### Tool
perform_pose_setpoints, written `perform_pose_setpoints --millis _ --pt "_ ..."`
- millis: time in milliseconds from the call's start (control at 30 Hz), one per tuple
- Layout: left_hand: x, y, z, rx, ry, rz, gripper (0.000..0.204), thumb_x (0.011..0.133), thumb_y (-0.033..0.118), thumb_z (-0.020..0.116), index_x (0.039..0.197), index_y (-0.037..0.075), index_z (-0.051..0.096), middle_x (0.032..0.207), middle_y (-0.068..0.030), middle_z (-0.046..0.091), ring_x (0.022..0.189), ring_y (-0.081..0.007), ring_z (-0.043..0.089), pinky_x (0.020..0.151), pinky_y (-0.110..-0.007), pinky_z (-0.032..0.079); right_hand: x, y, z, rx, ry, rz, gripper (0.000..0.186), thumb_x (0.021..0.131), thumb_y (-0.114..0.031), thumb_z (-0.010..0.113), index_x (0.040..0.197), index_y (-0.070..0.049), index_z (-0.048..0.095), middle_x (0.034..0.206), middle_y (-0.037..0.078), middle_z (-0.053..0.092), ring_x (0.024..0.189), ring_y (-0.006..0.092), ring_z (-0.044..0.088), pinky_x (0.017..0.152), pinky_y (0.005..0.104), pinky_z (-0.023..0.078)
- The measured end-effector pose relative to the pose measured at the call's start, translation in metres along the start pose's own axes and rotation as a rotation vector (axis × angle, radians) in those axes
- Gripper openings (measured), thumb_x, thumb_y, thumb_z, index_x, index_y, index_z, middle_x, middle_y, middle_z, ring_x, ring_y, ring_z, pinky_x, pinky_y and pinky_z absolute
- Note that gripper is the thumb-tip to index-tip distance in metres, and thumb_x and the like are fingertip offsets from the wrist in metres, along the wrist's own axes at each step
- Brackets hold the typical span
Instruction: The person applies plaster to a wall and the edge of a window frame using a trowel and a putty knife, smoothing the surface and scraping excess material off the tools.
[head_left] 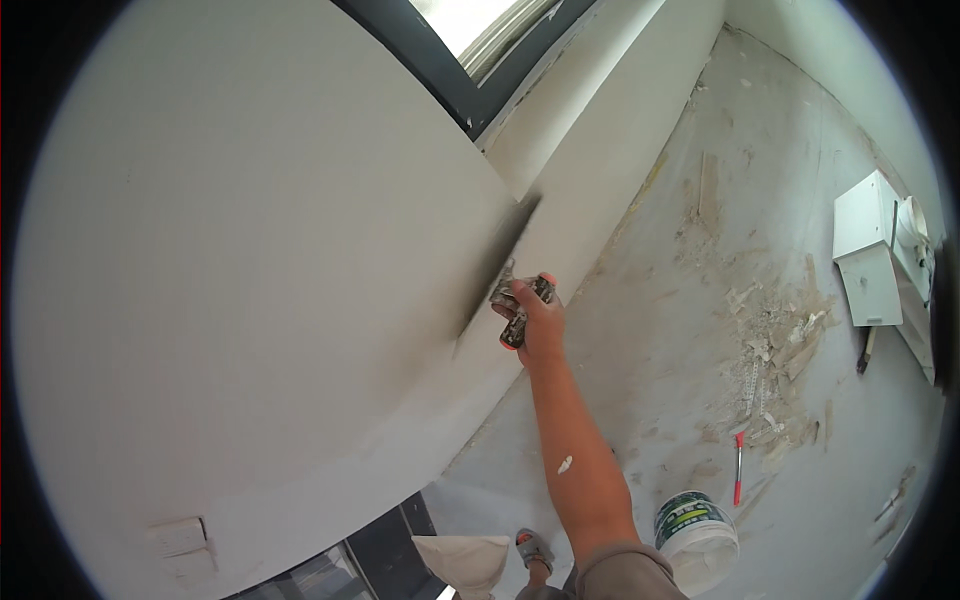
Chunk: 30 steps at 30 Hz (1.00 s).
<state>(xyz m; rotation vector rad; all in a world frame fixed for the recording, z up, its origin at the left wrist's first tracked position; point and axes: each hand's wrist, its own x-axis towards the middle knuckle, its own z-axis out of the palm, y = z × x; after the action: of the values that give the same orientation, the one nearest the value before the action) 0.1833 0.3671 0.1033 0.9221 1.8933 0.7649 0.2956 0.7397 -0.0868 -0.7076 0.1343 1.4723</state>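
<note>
My right hand [538, 318] is closed around the black-and-orange handle of a plastering trowel [497, 270], its grip smeared with pale plaster. The trowel's long thin blade lies along the white wall [300, 250], close to the corner below the window. A dark shadow spreads over the wall on the blade's left side. A white fleck sits on my right forearm. My left hand is out of view.
A dark window frame [470, 100] is above. On the grey floor are a white bucket [700, 560], rubble [775, 345], a red-ended stick-like tool [739, 470], a white box [865, 220] and a brush [866, 352]. A pale tapered object [462, 560] stands near my foot.
</note>
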Motion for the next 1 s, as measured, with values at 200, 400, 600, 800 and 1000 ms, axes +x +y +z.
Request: perform_pose_setpoints --millis 200,400,600,800,1000 --pt "-0.006 0.006 -0.004 -0.068 0.015 -0.137 0.014 0.089 0.017 0.055 0.082 0.006 0.050 0.059 0.0030 0.046 0.048 -0.0046 0.039 0.042 -0.021 0.031 -0.045 -0.040 0.072 -0.317 -0.180 -0.168 0.019 0.079 -0.015 0.069 0.087 -0.003 0.057 0.078 0.003 0.058 0.069 0.0164 0.061 0.063 0.0290 0.049" --pt "-0.008 0.000 -0.010 -0.077 -0.124 0.031 0.014 0.090 0.014 0.053 0.082 0.003 0.048 0.059 0.0013 0.047 0.047 -0.0056 0.039 0.041 -0.023 0.030 -0.132 -0.041 0.110 -0.870 -0.660 -0.386 0.029 0.075 -0.029 0.075 0.085 -0.006 0.059 0.073 0.009 0.063 0.064 0.0195 0.058 0.064 0.0306 0.047" --pt "-0.014 0.027 0.007 -0.106 -0.123 0.084 0.015 0.088 0.013 0.055 0.086 0.000 0.049 0.062 -0.0011 0.050 0.050 -0.0069 0.042 0.044 -0.024 0.034 -0.114 -0.036 0.011 -0.925 -0.337 -0.219 0.029 0.075 -0.029 0.075 0.089 -0.007 0.063 0.076 0.007 0.066 0.071 0.0165 0.062 0.067 0.0302 0.048" --pt "-0.022 0.000 0.010 -0.135 -0.073 -0.143 0.020 0.087 0.018 0.058 0.093 0.000 0.052 0.071 -0.0022 0.055 0.059 -0.0083 0.048 0.053 -0.024 0.040 0.000 -0.091 -0.018 -0.919 -0.104 -0.348 0.026 0.075 -0.021 0.076 0.086 -0.001 0.064 0.076 0.004 0.066 0.070 0.0101 0.059 0.067 0.0256 0.048" --pt "-0.015 -0.031 0.000 -0.124 -0.053 -0.234 0.022 0.088 0.021 0.058 0.093 0.000 0.053 0.074 -0.0023 0.056 0.063 -0.0089 0.049 0.057 -0.025 0.041 0.031 -0.108 0.024 -1.038 -0.224 -0.506 0.023 0.075 -0.018 0.076 0.084 -0.002 0.064 0.077 0.002 0.066 0.071 0.0084 0.058 0.067 0.0249 0.048"
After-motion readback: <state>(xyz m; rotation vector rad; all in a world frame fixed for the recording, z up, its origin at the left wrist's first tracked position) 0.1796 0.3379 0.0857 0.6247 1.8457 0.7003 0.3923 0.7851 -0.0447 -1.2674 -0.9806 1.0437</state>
